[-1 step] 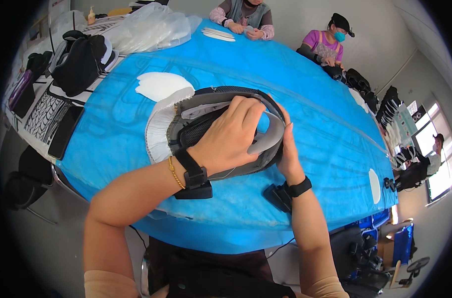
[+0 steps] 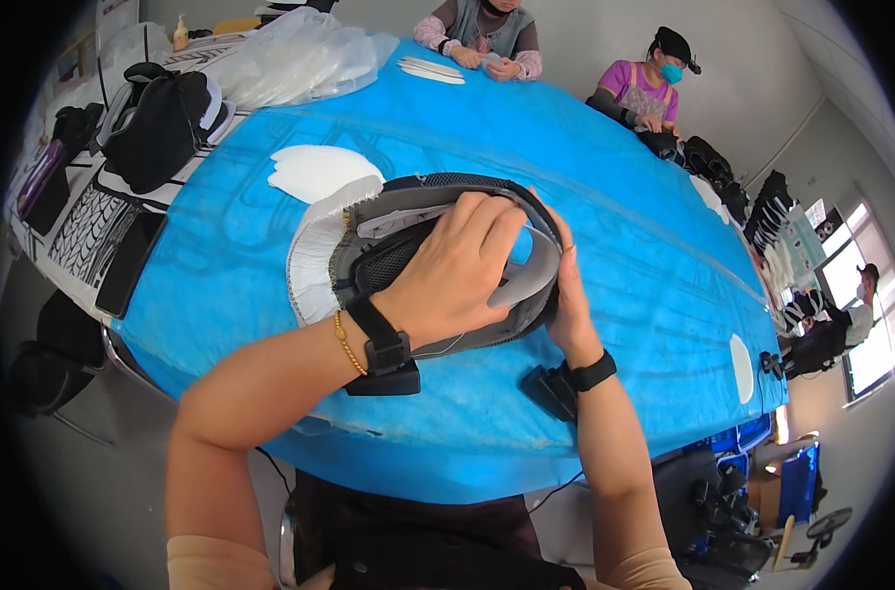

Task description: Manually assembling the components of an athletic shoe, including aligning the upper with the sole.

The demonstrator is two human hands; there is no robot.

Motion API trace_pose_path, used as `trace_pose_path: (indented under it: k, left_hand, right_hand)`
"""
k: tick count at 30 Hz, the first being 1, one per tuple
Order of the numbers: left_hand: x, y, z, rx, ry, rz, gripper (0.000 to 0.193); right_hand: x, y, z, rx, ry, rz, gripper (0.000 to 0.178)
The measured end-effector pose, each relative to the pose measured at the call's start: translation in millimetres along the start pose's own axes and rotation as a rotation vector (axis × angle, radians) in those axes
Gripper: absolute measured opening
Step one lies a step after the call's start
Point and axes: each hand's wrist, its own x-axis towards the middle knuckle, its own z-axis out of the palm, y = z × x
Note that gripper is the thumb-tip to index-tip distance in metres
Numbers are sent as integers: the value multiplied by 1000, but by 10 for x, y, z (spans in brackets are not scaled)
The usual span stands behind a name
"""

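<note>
The left grip point(image 2: 457, 261) pinches a curved grey piece point(image 2: 540, 267) inside the shoe upper point(image 2: 383, 265), whose end the right grip point(image 2: 572, 307) clasps above the blue-covered worktop point(image 2: 654, 324), a white flat piece point(image 2: 321, 173) lying beyond.

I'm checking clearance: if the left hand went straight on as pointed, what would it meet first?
The left hand seems to hold the grey curved piece; beyond, the shoe upper's rim probably comes first, depth unclear.
</note>
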Motion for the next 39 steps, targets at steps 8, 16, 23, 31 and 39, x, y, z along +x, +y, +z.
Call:
trace_pose_path:
  k: [8, 16, 23, 31, 39]
  left_hand:
    - [11, 69, -8, 67, 10, 20, 71]
    - [7, 60, 42, -53, -40, -20, 77]
    - [27, 72, 57, 83, -47, 110, 76]
    - [24, 83, 89, 172, -29, 110, 78]
    - [55, 80, -86, 254, -69, 118, 79]
  right_hand:
    - [-75, -16, -23, -180, 105, 3, 69]
    - [-61, -59, 48, -141, 227, 34, 58]
    - [-75, -69, 33, -85, 233, 47, 57]
    - [-65, -183, 119, -474, 431, 77, 34]
    - [-65, -114, 12, -540, 452, 183, 29]
